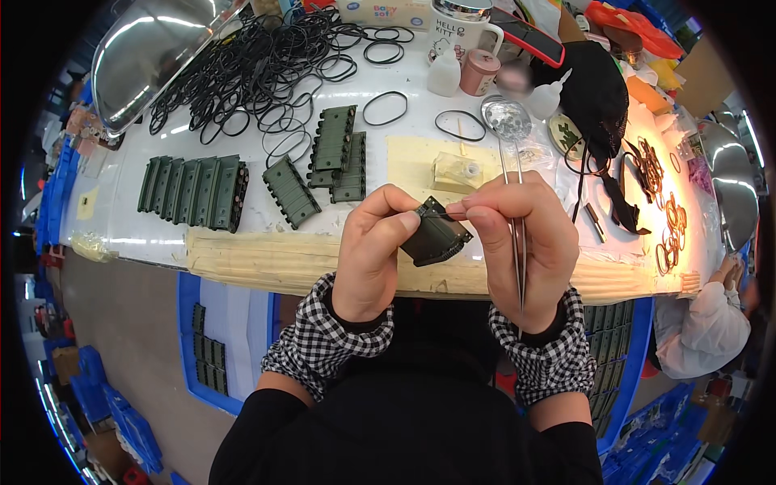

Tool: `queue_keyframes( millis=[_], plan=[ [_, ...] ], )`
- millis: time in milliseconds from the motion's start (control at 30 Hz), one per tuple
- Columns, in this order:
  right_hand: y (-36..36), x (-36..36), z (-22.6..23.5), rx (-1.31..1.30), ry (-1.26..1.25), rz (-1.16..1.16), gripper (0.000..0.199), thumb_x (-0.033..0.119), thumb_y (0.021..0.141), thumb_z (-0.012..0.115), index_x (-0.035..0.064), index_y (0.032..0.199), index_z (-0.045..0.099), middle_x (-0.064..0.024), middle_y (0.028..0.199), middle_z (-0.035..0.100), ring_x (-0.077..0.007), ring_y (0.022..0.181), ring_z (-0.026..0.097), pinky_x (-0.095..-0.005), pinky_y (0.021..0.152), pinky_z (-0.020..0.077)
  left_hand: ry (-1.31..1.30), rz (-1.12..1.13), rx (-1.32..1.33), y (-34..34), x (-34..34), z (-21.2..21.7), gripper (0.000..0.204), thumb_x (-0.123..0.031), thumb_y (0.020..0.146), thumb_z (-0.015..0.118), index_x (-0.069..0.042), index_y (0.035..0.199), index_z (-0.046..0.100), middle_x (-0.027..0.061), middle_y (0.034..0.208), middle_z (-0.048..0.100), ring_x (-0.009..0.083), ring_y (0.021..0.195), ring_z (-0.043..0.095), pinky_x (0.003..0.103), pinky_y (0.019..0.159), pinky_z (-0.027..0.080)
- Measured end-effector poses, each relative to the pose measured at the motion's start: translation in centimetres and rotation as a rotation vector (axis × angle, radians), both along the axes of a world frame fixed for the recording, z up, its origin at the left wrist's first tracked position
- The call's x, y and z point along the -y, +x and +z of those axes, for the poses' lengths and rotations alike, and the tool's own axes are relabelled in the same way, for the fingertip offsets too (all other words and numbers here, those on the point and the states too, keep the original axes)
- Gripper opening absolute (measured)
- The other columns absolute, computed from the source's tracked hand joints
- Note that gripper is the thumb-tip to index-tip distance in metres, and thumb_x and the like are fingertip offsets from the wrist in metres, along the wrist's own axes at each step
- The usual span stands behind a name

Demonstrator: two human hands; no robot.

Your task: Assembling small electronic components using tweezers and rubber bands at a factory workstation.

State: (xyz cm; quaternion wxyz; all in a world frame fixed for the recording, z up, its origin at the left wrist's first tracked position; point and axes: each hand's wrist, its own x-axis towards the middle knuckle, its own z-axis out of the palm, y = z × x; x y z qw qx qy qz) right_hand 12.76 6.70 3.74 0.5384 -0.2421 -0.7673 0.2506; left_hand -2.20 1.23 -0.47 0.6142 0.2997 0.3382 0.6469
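Note:
My left hand (368, 255) is closed on a dark green plastic part (436, 241), held tilted above the table's front edge with thumb and forefinger at its upper left corner. My right hand (537, 234) has metal tweezers (520, 275) tucked in it, points toward me. Its thumb and forefinger pinch at the part's top edge, where a thin dark strand seems to run; what exactly they pinch is too small to tell. Left of my hands lie a single green part (291, 192), a small stack of similar parts (333, 141) and a row of several more (194, 192).
A heap of black rubber bands (259, 65) fills the back left beside a shiny metal lamp shade (153, 52). Behind my hands are a mug (457, 36), a pink jar (479, 73) and a black bag (590, 97). Blue trays (187, 347) with green parts sit below the table.

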Motion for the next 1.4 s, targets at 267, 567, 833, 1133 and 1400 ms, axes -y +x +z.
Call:
queue_keyframes(
  millis=[267, 567, 833, 1133, 1400],
  plan=[
    [0.0, -0.1, 0.0, 0.031, 0.038, 0.0, 0.011, 0.0, 0.077, 0.073, 0.0023, 0.084, 0.063, -0.006, 0.075, 0.064, -0.0187, 0.062, 0.054, -0.0278, 0.057, 0.0437, 0.042, -0.024, 0.074, -0.4, 0.1, -0.7, 0.009, -0.011, 0.087, 0.054, -0.003, 0.092, 0.056, 0.0088, 0.091, 0.067, 0.0116, 0.086, 0.061, 0.027, 0.082, 0.047],
    [1.4, -2.5, -1.4, 0.047, -0.032, -0.307, 0.007, 0.002, 0.086, 0.065, 0.0, 0.082, 0.06, -0.0071, 0.075, 0.061, -0.0163, 0.063, 0.059, -0.0279, 0.058, 0.045, 0.242, 0.372, -0.518, -0.4, -0.1, -1.3, 0.01, -0.005, 0.078, 0.062, -0.001, 0.085, 0.057, 0.0044, 0.081, 0.057, 0.0091, 0.076, 0.052, 0.026, 0.069, 0.044],
    [1.2, -4.2, -3.5, 0.457, 0.12, -0.381, 0.013, 0.011, 0.081, 0.07, 0.0029, 0.089, 0.063, -0.0102, 0.075, 0.06, -0.0279, 0.07, 0.059, -0.0363, 0.061, 0.0466, 0.552, 0.774, -1.355, -1.1, -0.4, -0.7, 0.027, -0.007, 0.057, 0.068, -0.004, 0.082, 0.059, 0.0076, 0.079, 0.05, 0.0215, 0.073, 0.047, 0.032, 0.068, 0.04],
    [2.3, -0.2, 0.5, 0.201, -0.158, -0.125, 0.034, 0.008, 0.083, 0.071, -0.0019, 0.113, 0.059, -0.0136, 0.096, 0.068, -0.0253, 0.095, 0.065, -0.0344, 0.081, 0.0506, 0.637, 0.864, -1.497, -1.0, -0.3, -0.3, 0.028, -0.015, 0.053, 0.071, -0.01, 0.079, 0.061, 0.0048, 0.075, 0.05, 0.023, 0.069, 0.047, 0.035, 0.064, 0.037],
    [2.7, 0.3, 0.4, 0.136, -0.157, 0.157, 0.019, 0.003, 0.074, 0.077, -0.0008, 0.091, 0.069, -0.0116, 0.085, 0.068, -0.0239, 0.076, 0.065, -0.0309, 0.069, 0.0502, 0.646, 0.819, -1.535, -0.5, -0.3, 0.0, 0.027, -0.015, 0.052, 0.072, -0.01, 0.076, 0.062, 0.0045, 0.073, 0.049, 0.0228, 0.069, 0.047, 0.034, 0.063, 0.036]
  ],
)
